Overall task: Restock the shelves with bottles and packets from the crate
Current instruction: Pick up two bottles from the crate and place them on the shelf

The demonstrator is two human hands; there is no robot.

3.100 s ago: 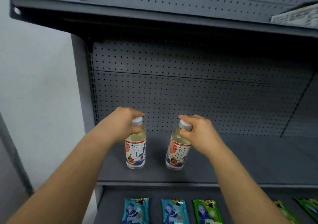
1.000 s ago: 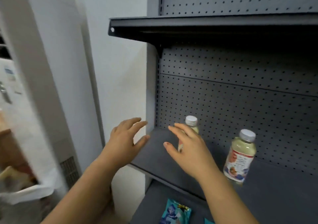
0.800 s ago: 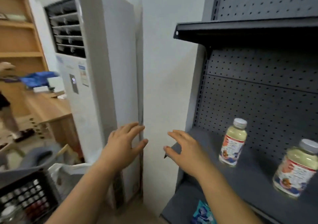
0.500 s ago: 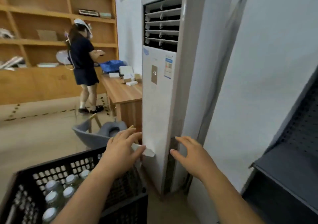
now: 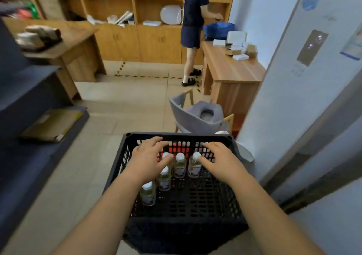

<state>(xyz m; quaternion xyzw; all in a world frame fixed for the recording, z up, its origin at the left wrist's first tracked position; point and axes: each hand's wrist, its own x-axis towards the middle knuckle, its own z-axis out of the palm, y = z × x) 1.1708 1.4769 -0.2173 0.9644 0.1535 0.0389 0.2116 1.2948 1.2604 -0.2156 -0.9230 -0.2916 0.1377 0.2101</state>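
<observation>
A black perforated crate stands on the floor below me, with several white-capped tea bottles upright along its left and far side. My left hand hovers over the crate's far left with fingers spread, its thumb by a bottle cap. My right hand is spread too, its thumb touching the cap of the rightmost bottle. Neither hand grips anything. One bottle stands nearest me, beside my left forearm. The shelf I was stocking is out of view.
A grey chair stands just beyond the crate. A white standing air conditioner rises on the right, next to a wooden desk. A person stands at the wooden wall shelves. Dark grey shelving runs along the left.
I have let go of the two bottles on the shelf and turned left and down. Both hands came off the shelf and now hover over the crate's bottles.
</observation>
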